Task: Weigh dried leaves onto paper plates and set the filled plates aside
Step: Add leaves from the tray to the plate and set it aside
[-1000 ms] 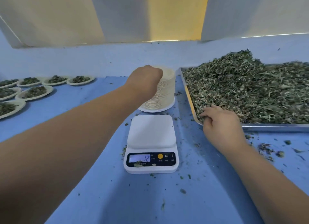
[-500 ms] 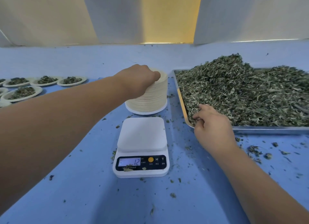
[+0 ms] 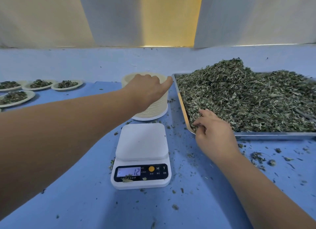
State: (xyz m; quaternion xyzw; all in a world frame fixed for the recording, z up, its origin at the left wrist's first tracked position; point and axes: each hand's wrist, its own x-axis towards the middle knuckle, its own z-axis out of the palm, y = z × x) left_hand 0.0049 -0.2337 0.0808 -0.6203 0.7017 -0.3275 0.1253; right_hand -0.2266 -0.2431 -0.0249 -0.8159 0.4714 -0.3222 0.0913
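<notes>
We get soft, even, bright light, with a warm yellow glow on the back wall (image 3: 171,18). Shadows beside the scale (image 3: 142,141) are faint. The wide lens bends the edges; the filled plates (image 3: 79,84) look perhaps soft.

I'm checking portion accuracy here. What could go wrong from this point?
The scale display reads minus 12 with nothing on it; a plate of another weight would skew portions. The left hand may lift several plates off the tight stack. The right hand at the tray corner could spill leaves onto the table.

Green dried leaves (image 3: 248,98) heaped in steel tray (image 3: 273,136), cream paper plates (image 3: 157,109) stacked alongside, filled plates (image 3: 67,84) far left
</notes>
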